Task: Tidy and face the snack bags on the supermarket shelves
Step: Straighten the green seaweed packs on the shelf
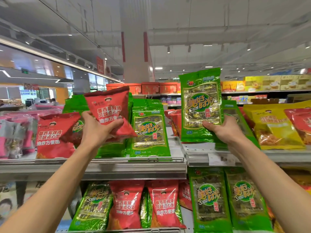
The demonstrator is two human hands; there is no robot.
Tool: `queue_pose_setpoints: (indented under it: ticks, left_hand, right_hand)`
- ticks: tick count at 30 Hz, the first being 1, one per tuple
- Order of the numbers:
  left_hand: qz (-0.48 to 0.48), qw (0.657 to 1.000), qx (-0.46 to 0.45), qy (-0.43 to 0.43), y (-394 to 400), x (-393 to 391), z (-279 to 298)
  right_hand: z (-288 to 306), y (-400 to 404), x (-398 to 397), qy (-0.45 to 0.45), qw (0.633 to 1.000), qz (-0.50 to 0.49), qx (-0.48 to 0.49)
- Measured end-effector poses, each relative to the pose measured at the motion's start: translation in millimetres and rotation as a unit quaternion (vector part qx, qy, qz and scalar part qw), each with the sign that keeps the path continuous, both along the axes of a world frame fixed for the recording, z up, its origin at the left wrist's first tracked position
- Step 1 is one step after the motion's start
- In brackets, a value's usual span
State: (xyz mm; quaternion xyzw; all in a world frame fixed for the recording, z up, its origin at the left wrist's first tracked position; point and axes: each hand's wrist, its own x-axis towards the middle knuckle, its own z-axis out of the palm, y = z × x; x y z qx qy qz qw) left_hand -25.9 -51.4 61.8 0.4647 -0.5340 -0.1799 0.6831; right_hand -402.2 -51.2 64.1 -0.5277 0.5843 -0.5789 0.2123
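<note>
My left hand [99,130] grips a red snack bag [109,108] by its lower corner and holds it tilted above the top shelf [117,167]. My right hand [223,130] holds a green seaweed bag [201,105] upright by its lower edge, front facing me. Between the two hands a green seaweed bag [149,133] stands on the top shelf. A second red bag [53,135] leans at the left of that shelf, in front of more green bags.
Yellow bags [272,128] fill the top shelf at right, pink packs [15,133] at left. The lower shelf holds mixed green bags [210,199] and red bags [126,204]. A price tag [220,159] hangs on the shelf rail. Behind stand a white pillar and further aisles.
</note>
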Motion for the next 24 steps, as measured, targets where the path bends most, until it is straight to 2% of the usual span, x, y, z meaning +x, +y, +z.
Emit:
queue_pose_setpoints:
  ticks: [3, 8, 12, 16, 20, 24]
  left_hand:
    - [-0.048, 0.999, -0.003, 0.002, -9.7, -57.2, 5.6]
    - [-0.154, 0.987, 0.049, 0.006, -31.7, -162.4, 2.1]
    - [-0.193, 0.976, 0.095, -0.009, -47.7, -220.0, -5.1]
    - [-0.174, 0.973, 0.145, -0.033, -58.1, -241.0, -10.4]
    - [-0.195, 0.964, 0.182, -0.020, -60.8, -243.4, -9.9]
    - [-0.195, 0.958, 0.202, -0.053, -58.0, -237.8, -5.5]
  right_hand:
    - [-1.8, 17.1, -27.1, -0.004, 0.999, -0.007, -0.036]
    - [-13.7, 51.8, -75.2, -0.004, 0.999, -0.021, -0.043]
    - [-27.6, 65.7, -107.6, -0.015, 0.998, -0.015, -0.061]
    - [-41.4, 65.8, -126.1, -0.037, 0.996, -0.002, -0.083]
    - [-48.4, 65.2, -130.6, -0.044, 0.996, 0.010, -0.073]
    - [-53.8, 60.3, -134.0, -0.043, 0.997, 0.030, -0.055]
